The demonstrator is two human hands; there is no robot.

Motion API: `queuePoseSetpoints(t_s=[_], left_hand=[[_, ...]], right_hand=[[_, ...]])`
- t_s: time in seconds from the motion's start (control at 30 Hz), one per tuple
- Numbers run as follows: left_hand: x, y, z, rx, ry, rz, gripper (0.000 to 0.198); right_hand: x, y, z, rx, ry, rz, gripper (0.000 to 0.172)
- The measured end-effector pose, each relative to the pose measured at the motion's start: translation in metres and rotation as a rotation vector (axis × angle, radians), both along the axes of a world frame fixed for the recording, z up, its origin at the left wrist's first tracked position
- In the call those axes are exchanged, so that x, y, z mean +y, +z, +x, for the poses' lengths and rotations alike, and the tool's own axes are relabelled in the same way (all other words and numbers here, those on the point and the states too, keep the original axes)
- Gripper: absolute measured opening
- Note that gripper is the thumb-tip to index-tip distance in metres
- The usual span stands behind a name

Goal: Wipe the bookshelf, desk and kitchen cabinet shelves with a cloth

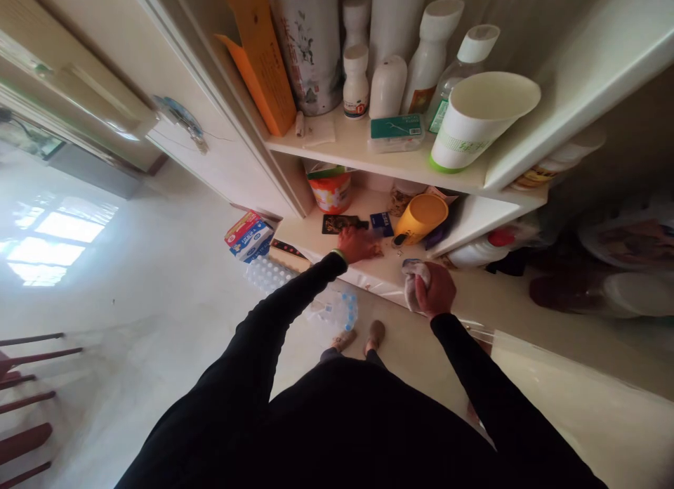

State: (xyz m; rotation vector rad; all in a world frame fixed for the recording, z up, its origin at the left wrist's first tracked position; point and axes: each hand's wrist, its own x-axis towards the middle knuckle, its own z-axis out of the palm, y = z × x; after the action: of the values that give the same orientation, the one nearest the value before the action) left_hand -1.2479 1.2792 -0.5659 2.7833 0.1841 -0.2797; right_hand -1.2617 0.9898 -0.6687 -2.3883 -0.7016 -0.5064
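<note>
My left hand (358, 245) rests on the lower shelf (321, 242), its fingers curled over a small thing I cannot make out, next to a black card (337, 223) and a small blue packet (381, 223). My right hand (434, 291) is closed round a crumpled grey-white cloth (413, 282) at the shelf's front edge. A yellow cup (420, 218) lies tipped on its side just beyond the cloth.
The upper shelf (363, 155) holds a white paper cup (477, 120), white bottles (387, 85), a green box (396, 127), a tin (310, 46) and an orange folder (263, 60). An orange tub (331, 190) stands on the lower shelf. Bottled water (337, 308) and cartons (247, 235) lie on the floor.
</note>
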Motion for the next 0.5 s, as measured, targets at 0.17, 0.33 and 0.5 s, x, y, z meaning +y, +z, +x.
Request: queuePoseSetpoints(t_s=[0.17,0.33,0.5], left_hand=[[0.004,0.006,0.0,0.019,0.1,0.061,0.062],[0.026,0.018,0.019,0.043,-0.157,0.09,0.03],[0.022,0.018,0.072,0.049,-0.233,0.118,0.029]], right_hand=[[-0.017,0.001,0.009,0.049,-0.064,-0.109,0.034],[-0.008,0.003,0.007,0.049,-0.063,-0.137,0.035],[-0.009,0.005,0.006,0.026,-0.07,-0.151,0.034]])
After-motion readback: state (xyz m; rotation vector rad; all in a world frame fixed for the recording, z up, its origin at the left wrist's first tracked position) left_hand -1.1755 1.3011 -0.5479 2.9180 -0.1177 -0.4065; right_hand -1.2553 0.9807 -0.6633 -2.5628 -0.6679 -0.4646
